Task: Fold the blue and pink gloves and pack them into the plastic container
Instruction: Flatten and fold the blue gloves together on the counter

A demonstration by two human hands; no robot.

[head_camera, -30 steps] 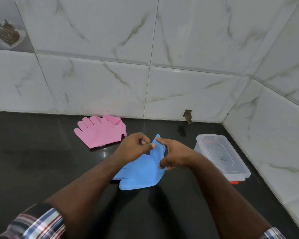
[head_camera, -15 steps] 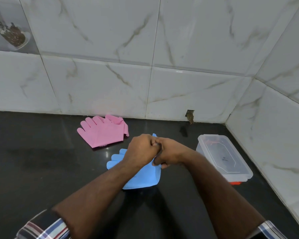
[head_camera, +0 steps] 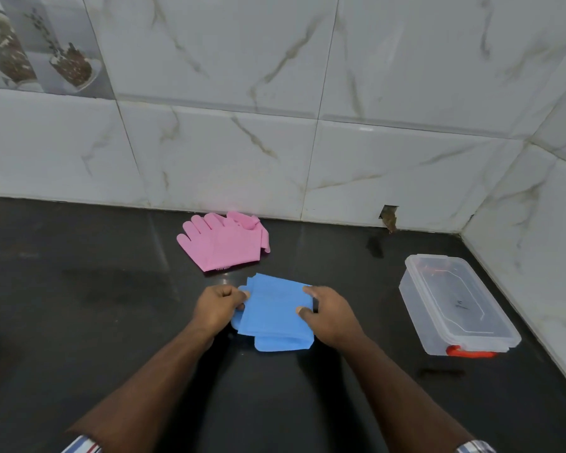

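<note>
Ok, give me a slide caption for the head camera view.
Both hands hold folded blue gloves; pink gloves, closed container nearby.

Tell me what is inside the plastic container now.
The plastic container has its clear lid on. Through it, no glove shows inside; the blue gloves and pink gloves lie on the black counter. Reflections hide its bottom.

left hand (head_camera: 218, 307), right hand (head_camera: 329, 313), gripping folded blue gloves (head_camera: 275, 310)

Count on your table (head_camera: 79, 305): one folded blue glove bundle (head_camera: 273, 312) inside your two-handed grip; one pink glove pile (head_camera: 224, 245) beyond the grip; one lidded plastic container (head_camera: 455, 305) right of it. Gloves per pile: cannot tell.
</note>
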